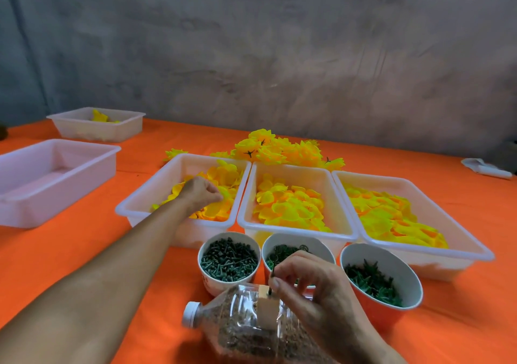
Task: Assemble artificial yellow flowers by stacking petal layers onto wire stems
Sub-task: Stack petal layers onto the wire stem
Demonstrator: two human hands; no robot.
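Three white trays of yellow petal layers stand side by side: left tray point(140, 195), middle tray point(251, 195), right tray point(419, 254). My left hand point(200, 193) reaches into the left tray, its fingers curled on the yellow petals point(221, 179). My right hand point(310, 282) pinches a thin green stem point(272, 272) standing upright on a tan block point(268, 307) fixed to a plastic bottle point(237, 321) that lies on its side, filled with brown grain. A heap of assembled yellow flowers point(279, 148) lies behind the trays.
Three cups hold green plastic parts: left cup point(228, 260), middle cup point(291, 249), right cup point(377, 279). An empty white tray point(56, 179) and another with a few flowers point(95, 124) stand at the left on the orange tablecloth point(84, 246). A white object point(484, 167) lies far right.
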